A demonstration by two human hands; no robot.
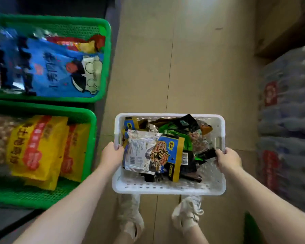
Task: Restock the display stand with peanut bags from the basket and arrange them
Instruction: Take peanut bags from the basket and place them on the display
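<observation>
Between my left hand (pixel 111 154) and right hand (pixel 226 160), both gripping its side rims, the white basket (pixel 165 188) of peanut bags (pixel 158 152) sits level, display stand (pixel 88 131) nearer my left.

The floor (pixel 192 67) is covered with flat brown cardboard sheets; wrapped packs of water bottles (pixel 287 120) stand at right.

Two green bins (pixel 102 55), one white basket (pixel 167 189)
</observation>
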